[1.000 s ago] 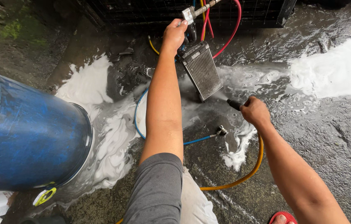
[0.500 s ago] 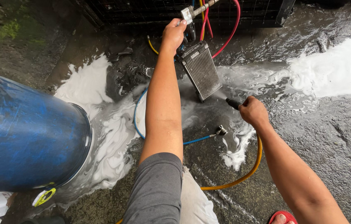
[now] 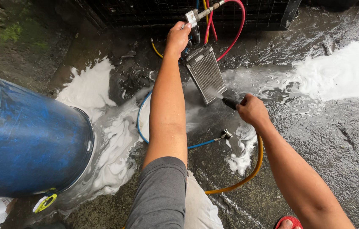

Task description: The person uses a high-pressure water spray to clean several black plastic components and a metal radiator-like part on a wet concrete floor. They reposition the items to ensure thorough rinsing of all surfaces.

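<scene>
Gripping the top corner of a small finned radiator core (image 3: 205,73), the person's left hand (image 3: 178,38) has its fingers curled tight round the edge, holding it tilted up off the wet concrete floor (image 3: 336,140) w/ its lower end just beyond the right hand's knuckles. Right hand (image 3: 252,110) is a closed fist round a black spray nozzle (image 3: 230,103), tip sticking out past the thumb side & aimed at the core's bottom corner, nearly touching; fine spray mist shows btwn tip & fins. An orange hose (image 3: 249,171) loops from under that fist back toward the person's knees. Just inside the right wrist lies a blue hose (image 3: 203,144) w/ a metal coupling at its end, curving round beneath the left forearm. Above the left fingers: a metal fitting w/ red hoses (image 3: 235,34) running up against a black wire grille (image 3: 154,12). White foam (image 3: 340,72) pools well out to the right of both hands, more foam left of the left arm. A big blue barrel (image 3: 31,140) lies on its side far left, well apart from the fingers.
</scene>
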